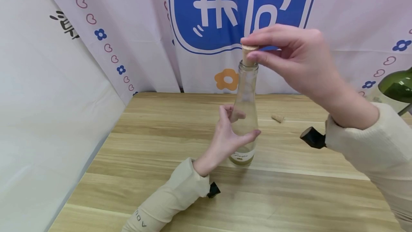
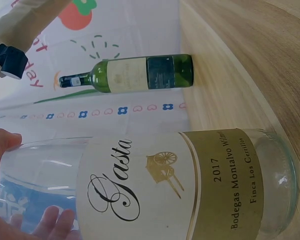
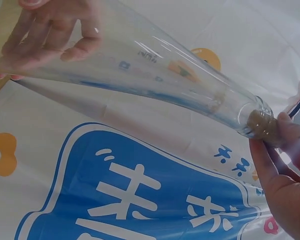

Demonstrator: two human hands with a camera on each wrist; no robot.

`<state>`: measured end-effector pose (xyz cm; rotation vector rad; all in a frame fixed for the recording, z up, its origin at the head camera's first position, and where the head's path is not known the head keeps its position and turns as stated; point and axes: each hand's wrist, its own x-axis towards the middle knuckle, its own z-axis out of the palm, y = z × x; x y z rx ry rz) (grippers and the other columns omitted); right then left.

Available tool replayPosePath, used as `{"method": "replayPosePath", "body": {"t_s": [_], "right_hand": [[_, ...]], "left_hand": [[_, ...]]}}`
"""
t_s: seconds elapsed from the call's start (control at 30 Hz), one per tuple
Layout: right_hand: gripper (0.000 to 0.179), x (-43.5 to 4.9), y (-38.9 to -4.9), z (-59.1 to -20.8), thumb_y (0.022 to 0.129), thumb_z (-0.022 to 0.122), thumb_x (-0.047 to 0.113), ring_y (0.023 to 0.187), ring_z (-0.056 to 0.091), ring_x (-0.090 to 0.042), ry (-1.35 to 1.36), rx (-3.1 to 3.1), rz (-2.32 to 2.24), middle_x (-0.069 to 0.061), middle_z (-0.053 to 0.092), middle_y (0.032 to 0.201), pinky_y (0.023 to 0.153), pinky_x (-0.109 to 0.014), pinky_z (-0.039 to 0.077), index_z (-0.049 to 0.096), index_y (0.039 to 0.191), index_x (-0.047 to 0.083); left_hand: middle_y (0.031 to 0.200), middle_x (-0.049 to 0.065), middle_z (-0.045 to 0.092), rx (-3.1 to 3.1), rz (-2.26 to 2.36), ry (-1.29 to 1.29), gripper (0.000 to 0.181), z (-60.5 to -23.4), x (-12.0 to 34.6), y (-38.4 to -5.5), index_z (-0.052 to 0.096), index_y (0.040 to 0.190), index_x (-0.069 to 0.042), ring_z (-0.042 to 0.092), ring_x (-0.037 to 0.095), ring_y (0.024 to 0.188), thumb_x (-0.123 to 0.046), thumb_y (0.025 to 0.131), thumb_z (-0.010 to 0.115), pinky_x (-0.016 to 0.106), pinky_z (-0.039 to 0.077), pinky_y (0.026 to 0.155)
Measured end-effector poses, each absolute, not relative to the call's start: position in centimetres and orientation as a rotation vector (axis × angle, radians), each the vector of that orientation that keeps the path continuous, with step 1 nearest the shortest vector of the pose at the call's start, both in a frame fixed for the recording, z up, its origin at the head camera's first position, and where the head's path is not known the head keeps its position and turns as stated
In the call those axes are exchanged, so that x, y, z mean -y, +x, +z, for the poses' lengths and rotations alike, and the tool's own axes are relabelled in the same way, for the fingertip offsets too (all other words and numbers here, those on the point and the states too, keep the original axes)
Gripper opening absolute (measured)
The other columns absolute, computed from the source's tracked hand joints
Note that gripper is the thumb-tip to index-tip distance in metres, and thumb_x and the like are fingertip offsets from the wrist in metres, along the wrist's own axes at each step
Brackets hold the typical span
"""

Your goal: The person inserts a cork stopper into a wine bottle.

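A clear glass bottle [image 1: 248, 92] stands upright on the wooden table, with a white and gold label [image 2: 140, 185] low on its side. My left hand [image 1: 226, 135] grips the bottle around its middle, thumb in front and fingers behind the glass. At the bottle's mouth sits a cork [image 1: 248, 54], its lower end in the opening and its upper part standing above the rim. Thumb and fingers of my right hand [image 1: 299, 56] pinch that cork from the right. The right wrist view also shows the cork [image 3: 264, 127] at the mouth.
A small cork-coloured piece [image 1: 278, 118] lies on the table [image 1: 180, 131], right of the bottle. Farther right stands a green wine bottle [image 2: 125, 75] with a dark cap. A printed cloth [image 1: 145, 28] hangs behind the table.
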<state>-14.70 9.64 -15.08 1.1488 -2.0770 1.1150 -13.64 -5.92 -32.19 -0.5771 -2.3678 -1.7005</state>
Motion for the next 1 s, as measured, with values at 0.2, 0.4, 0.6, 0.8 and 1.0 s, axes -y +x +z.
{"method": "replayPosePath", "body": {"t_s": [0.2, 0.4, 0.6, 0.8, 1.0], "right_hand": [[0.02, -9.7, -14.8, -15.5, 0.08, 0.065, -0.003, 0.068, 0.057, -0.008, 1.159, 2.066, 1.032, -0.013, 0.066, 0.097, 0.058, -0.015, 0.045, 0.067, 0.1, -0.007], [0.019, -9.6, -14.8, -15.5, 0.081, 0.065, -0.003, 0.075, 0.06, -0.011, 1.165, 2.056, 1.026, -0.014, 0.067, 0.097, 0.06, -0.015, 0.046, 0.067, 0.099, -0.007], [0.019, -9.4, -14.5, -15.5, 0.082, 0.063, -0.005, 0.086, 0.063, -0.013, 1.162, 2.06, 1.083, -0.014, 0.067, 0.097, 0.072, -0.021, 0.051, 0.066, 0.099, -0.009], [0.021, -9.6, -14.7, -15.8, 0.081, 0.061, -0.008, 0.09, 0.063, -0.015, 1.171, 2.04, 1.154, -0.016, 0.066, 0.1, 0.072, -0.021, 0.051, 0.065, 0.101, -0.009], [0.048, -10.6, -15.2, -17.9, 0.079, 0.061, -0.012, 0.108, 0.056, -0.018, 1.145, 2.118, 1.435, -0.015, 0.055, 0.123, 0.088, -0.024, 0.045, 0.052, 0.125, -0.003]], "left_hand": [[0.104, 0.005, 0.055, 2.366, -1.699, -0.575, 0.068, -32.2, 6.0, -13.6, 0.028, 0.113, -0.007, 0.05, 0.013, 0.103, -0.02, 0.069, 0.079, 0.037, 0.036, 0.095], [0.105, 0.006, 0.055, 2.367, -1.709, -0.571, 0.069, -32.1, 6.0, -13.5, 0.028, 0.113, -0.007, 0.051, 0.013, 0.104, -0.02, 0.07, 0.079, 0.039, 0.035, 0.095], [0.105, 0.007, 0.055, 2.367, -1.709, -0.578, 0.068, -32.1, 6.0, -13.6, 0.027, 0.113, -0.008, 0.051, 0.014, 0.104, -0.019, 0.07, 0.079, 0.039, 0.034, 0.096], [0.106, 0.009, 0.056, 2.354, -1.715, -0.596, 0.067, -32.1, 6.0, -13.7, 0.027, 0.112, -0.008, 0.052, 0.019, 0.105, -0.017, 0.07, 0.079, 0.04, 0.035, 0.096], [0.106, 0.01, 0.056, 2.359, -1.693, -0.601, 0.069, -32.2, 6.0, -13.6, 0.027, 0.114, -0.008, 0.051, 0.016, 0.104, -0.018, 0.07, 0.079, 0.038, 0.036, 0.094]]}}
